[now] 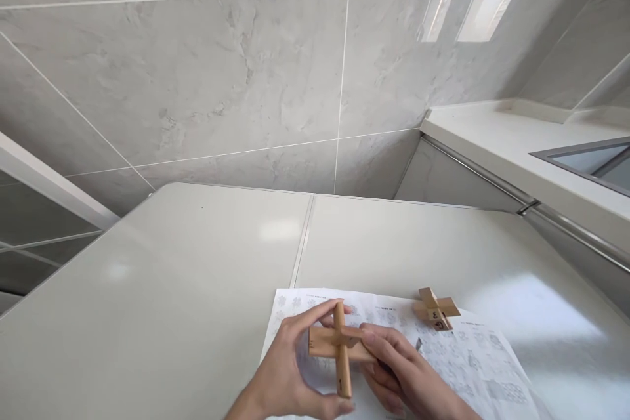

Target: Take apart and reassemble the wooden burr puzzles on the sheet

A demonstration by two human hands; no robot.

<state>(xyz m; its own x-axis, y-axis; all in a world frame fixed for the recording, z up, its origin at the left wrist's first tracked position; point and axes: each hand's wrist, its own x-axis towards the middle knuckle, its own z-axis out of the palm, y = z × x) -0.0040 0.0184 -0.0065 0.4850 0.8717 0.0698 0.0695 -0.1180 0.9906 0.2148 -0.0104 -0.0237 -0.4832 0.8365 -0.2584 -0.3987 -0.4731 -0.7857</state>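
A pale worktop begins at the left. At its near edge, right of centre, lies a sheet of small printed drawings, partly under two bare hands. The left hand spans a wooden cross, its grip curved wide, with forefinger and thumb at opposite ends of one bar. The cross is raised in front of the sheet, between the hands. The right hand has a narrow grip, pinching the arm on its side. The bars meet at the middle and seem already fitted together; whether any fitting is left cannot be told. Farther right, a second cross, dark-marked, sits by the sheet's far edge, untouched and apparently assembled.
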